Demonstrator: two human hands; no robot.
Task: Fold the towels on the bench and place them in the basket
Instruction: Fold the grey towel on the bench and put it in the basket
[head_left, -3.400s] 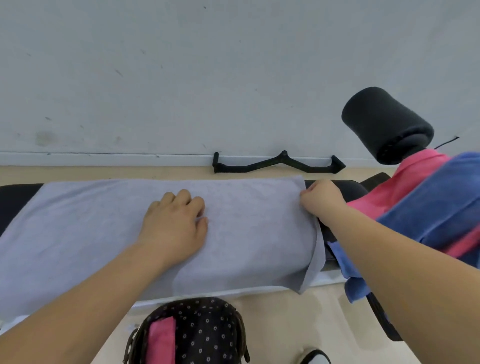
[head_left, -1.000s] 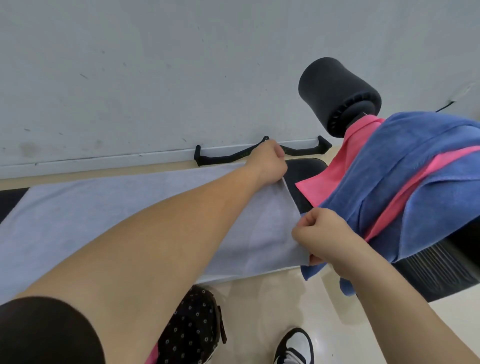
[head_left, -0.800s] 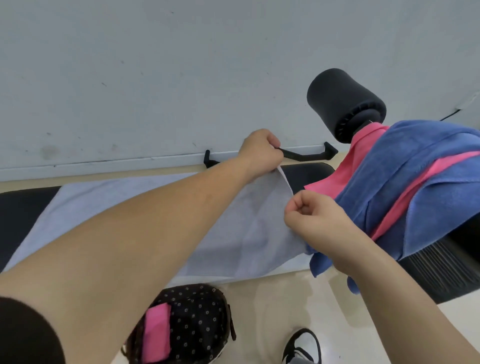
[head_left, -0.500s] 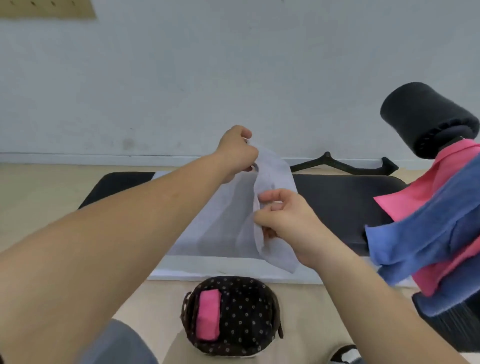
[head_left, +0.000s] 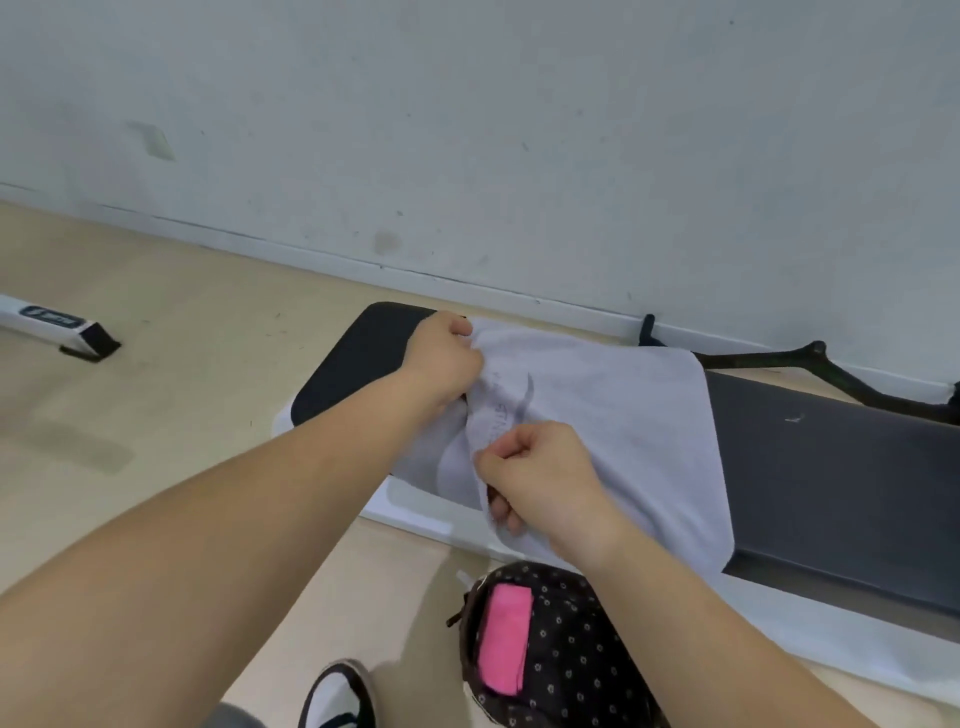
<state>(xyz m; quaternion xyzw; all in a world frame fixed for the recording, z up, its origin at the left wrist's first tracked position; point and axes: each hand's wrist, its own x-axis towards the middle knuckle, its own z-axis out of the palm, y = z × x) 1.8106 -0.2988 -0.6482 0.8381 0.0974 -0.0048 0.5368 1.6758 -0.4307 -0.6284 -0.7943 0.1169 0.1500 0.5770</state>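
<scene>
The fingers (head_left: 461, 328) of the left hand (head_left: 445, 366) are curled tight on the far corner of the grey towel (head_left: 613, 415), and the right hand (head_left: 543, 475) pinches the near corner. Half a second ago both corners were in the air. Now they are down at the towel's left end, so the first half-fold looks nearly laid. The folded right edge lies midway along the surface (head_left: 831, 467), with bare black padding beyond it. The dotted basket (head_left: 566, 675), holding a pink folded towel (head_left: 506, 644), sits on the floor just near of the surface, beside a shoe (head_left: 337, 696).
</scene>
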